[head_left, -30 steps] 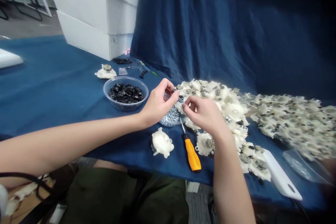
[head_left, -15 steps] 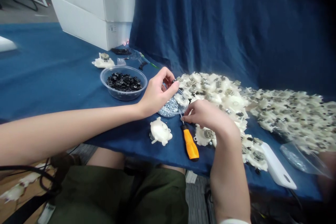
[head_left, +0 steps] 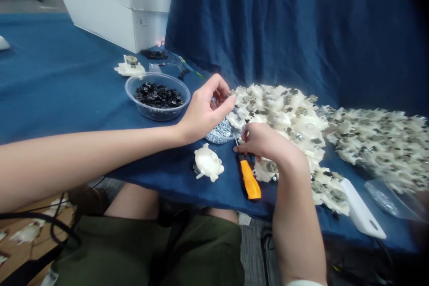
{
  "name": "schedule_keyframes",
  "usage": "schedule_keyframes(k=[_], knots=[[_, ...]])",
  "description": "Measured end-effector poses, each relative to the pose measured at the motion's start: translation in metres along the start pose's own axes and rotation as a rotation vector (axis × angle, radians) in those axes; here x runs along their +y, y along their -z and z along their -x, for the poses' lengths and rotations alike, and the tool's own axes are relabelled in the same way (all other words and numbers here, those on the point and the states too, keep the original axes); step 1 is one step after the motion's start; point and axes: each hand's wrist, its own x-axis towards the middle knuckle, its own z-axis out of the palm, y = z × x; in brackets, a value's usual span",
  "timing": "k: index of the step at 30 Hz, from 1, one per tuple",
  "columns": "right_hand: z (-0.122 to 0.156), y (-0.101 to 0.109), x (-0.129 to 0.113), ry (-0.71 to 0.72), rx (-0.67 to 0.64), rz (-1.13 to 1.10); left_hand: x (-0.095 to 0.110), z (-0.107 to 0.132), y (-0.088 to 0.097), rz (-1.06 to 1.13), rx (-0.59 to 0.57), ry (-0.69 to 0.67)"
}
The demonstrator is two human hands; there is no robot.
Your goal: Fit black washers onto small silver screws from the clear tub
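My left hand [head_left: 208,109] is closed above the clear bowl of small silver screws [head_left: 219,132]. Between its thumb and fingers is a small black part [head_left: 229,95]. My right hand [head_left: 259,140] is bent down at that bowl's right rim with its fingers drawn together; what they pinch, if anything, is hidden. By those fingers is the thin shaft of an orange-handled screwdriver [head_left: 250,181], which lies on the blue cloth. A cream plastic housing [head_left: 208,163] sits by itself to the left of the screwdriver.
A clear bowl of black parts [head_left: 159,114] stands at left, with another cream housing [head_left: 130,67] behind it. Heaped cream housings [head_left: 284,109] cover the right side. A white bar with a slot [head_left: 363,210] and a clear bag [head_left: 385,199] lie near the front edge. White boxes [head_left: 100,4] stand behind.
The view has shifted slightly, so the table's things sit a little higher in the picture. Both hands keep nearly the same pose at the screw bowl.
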Motion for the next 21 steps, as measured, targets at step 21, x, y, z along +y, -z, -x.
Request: schedule_keyframes(k=[21], knots=[[-0.002,0.008,0.027,0.102,-0.166,-0.218,0.005,0.000,0.000,-0.005,0.001,-0.016]])
